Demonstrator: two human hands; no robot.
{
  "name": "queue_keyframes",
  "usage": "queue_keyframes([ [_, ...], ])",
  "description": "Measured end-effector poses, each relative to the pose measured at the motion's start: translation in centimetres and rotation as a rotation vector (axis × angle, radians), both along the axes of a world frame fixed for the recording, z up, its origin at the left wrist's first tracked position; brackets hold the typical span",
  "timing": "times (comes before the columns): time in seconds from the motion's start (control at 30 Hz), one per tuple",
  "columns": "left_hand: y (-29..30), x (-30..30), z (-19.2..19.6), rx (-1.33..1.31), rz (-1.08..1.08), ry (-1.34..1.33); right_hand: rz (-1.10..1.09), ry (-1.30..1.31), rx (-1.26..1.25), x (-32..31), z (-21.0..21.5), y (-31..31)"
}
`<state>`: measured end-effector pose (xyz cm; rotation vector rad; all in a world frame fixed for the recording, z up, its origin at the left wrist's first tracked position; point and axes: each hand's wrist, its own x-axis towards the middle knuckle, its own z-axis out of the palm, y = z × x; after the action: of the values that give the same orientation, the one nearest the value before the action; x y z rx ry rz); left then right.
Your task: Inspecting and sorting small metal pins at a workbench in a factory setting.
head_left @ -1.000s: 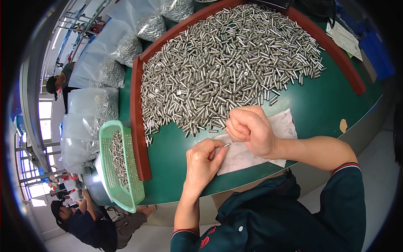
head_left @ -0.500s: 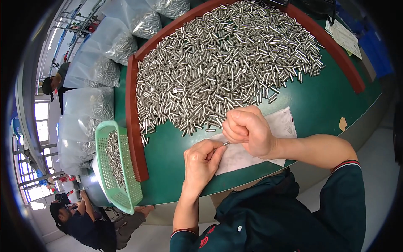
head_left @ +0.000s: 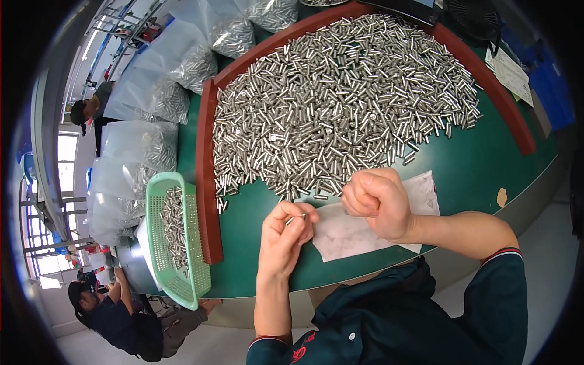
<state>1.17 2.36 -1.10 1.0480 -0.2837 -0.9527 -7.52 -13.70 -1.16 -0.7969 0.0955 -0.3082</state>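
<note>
Between thumb and fingers, my left hand (head_left: 283, 236) pinches a small metal pin (head_left: 296, 218), its end showing at the fingertips. My right hand (head_left: 382, 204) is curled into a fist a short way to the right, apart from the left; whatever its fingers hold is hidden. Under and beside the hands lies a smudged white cloth (head_left: 350, 234) on the green table (head_left: 249, 243). Just beyond them spreads a large heap of short, shiny metal pins (head_left: 347, 103).
Dark red rails (head_left: 208, 176) border the heap. At the left stands a green plastic basket (head_left: 199, 243) partly filled with pins. Several clear bags (head_left: 159, 146) of pins line the far left. Papers (head_left: 510, 74) lie at the right, and a seated person (head_left: 121, 319) is at lower left.
My hands have moved apart; the left has drawn left and turned with the pin, and the right stays in a fist. The whole view has shifted slightly.
</note>
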Motion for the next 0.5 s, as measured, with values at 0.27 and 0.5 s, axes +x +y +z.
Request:
queue_keyframes([
  [0.27, 0.8, 1.9, -0.8, -0.112, 0.007, 0.156, -0.004, 0.005, 0.004, 0.1, 0.3, -0.4],
  [0.5, -2.0, 1.1, 0.2, 0.583, 0.025, -1.247, -0.003, -0.002, 0.026, 0.2, 0.8, -0.1],
])
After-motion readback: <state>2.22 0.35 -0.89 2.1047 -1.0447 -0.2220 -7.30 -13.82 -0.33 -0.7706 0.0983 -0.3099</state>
